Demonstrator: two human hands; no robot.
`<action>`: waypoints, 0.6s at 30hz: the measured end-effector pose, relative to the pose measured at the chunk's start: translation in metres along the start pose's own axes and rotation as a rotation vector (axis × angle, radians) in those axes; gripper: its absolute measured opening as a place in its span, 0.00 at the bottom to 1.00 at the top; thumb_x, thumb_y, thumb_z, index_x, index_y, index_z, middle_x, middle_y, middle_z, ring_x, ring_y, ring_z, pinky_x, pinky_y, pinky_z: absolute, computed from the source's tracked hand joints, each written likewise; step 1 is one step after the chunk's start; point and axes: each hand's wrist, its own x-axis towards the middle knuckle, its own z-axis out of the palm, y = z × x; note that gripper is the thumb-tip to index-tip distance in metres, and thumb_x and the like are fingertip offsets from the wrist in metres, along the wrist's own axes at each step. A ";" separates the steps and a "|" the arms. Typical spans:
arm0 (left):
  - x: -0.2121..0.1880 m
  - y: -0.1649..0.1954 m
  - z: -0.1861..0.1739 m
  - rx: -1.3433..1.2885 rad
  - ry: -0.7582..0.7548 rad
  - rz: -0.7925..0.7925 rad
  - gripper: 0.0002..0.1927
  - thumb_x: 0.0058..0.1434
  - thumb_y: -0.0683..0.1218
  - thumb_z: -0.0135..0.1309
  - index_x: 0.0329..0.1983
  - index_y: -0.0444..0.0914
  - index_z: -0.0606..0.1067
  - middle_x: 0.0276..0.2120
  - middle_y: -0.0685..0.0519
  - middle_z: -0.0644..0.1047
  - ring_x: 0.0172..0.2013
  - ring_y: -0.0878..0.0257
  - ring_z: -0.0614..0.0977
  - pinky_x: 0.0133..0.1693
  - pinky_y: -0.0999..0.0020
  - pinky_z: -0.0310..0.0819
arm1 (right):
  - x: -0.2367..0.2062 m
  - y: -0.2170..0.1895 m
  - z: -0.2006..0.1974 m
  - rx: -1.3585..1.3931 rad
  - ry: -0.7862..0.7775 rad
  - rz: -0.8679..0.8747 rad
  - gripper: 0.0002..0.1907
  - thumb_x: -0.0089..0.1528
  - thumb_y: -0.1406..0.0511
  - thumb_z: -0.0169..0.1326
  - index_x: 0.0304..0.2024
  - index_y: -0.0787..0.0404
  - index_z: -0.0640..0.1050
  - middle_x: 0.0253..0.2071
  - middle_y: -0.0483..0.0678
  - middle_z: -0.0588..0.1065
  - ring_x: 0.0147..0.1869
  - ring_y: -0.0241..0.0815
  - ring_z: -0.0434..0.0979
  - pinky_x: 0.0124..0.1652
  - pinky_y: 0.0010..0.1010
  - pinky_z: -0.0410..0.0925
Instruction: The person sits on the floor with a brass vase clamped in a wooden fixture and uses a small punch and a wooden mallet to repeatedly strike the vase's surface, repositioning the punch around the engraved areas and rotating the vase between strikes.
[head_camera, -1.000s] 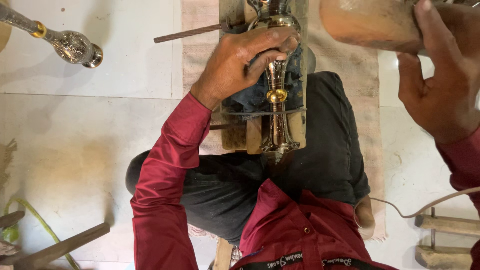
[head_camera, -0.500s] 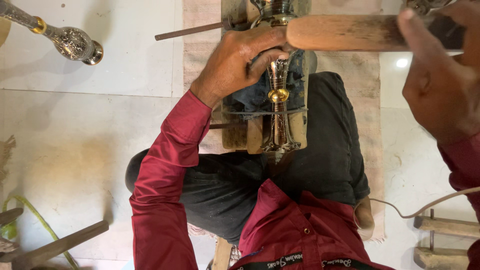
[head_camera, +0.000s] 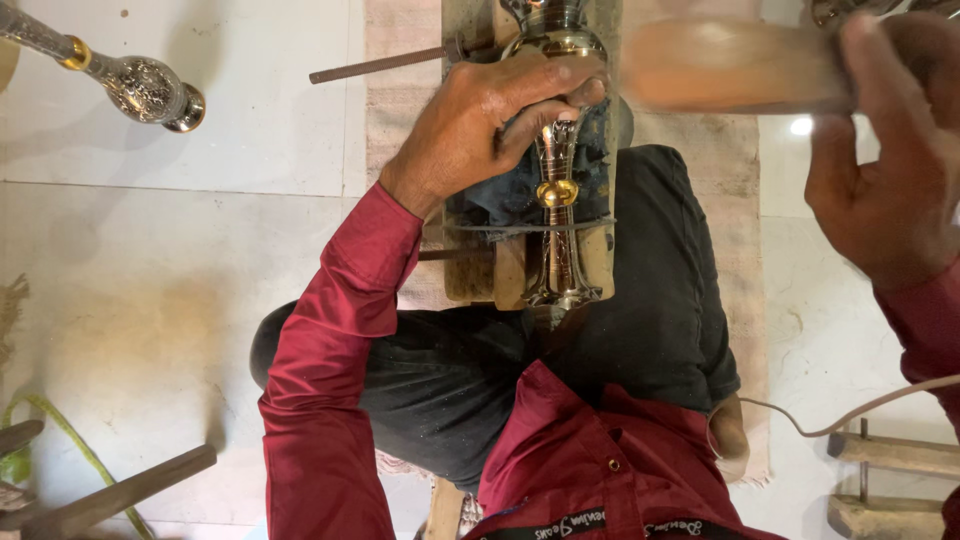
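Seated worker at a low wooden block. The left hand is clamped on the slender silver-and-gold metal vase, which lies lengthwise on the block between the knees. The right hand is closed around the blurred wooden mallet, raised beside the vase's body. Likely hazards: a misjudged blow could strike the holding fingers or dent the polished surface; a loose grip could let the vase roll.

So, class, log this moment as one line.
left hand: grips ornate silver metal stem on wooden block | right hand: holds blurred wooden mallet raised
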 end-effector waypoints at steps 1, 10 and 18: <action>0.000 0.000 0.000 -0.002 0.005 0.003 0.22 0.71 0.42 0.64 0.66 0.41 0.72 0.52 0.47 0.82 0.45 0.53 0.87 0.45 0.62 0.85 | -0.001 0.001 -0.001 -0.052 0.072 -0.118 0.29 0.70 0.80 0.50 0.73 0.72 0.60 0.68 0.69 0.67 0.62 0.60 0.75 0.53 0.45 0.72; -0.004 0.000 0.002 -0.021 -0.009 -0.034 0.20 0.71 0.39 0.63 0.63 0.42 0.74 0.50 0.50 0.83 0.46 0.55 0.88 0.48 0.63 0.86 | -0.010 -0.001 0.002 -0.207 0.043 -0.130 0.31 0.73 0.83 0.51 0.78 0.67 0.64 0.62 0.66 0.70 0.54 0.52 0.72 0.44 0.35 0.67; -0.003 -0.004 0.009 -0.255 0.130 -0.137 0.22 0.75 0.39 0.61 0.69 0.41 0.68 0.51 0.52 0.83 0.51 0.60 0.89 0.53 0.67 0.87 | -0.010 -0.010 0.019 -0.361 0.045 -0.062 0.33 0.67 0.75 0.63 0.75 0.60 0.71 0.49 0.54 0.71 0.49 0.46 0.68 0.51 0.40 0.63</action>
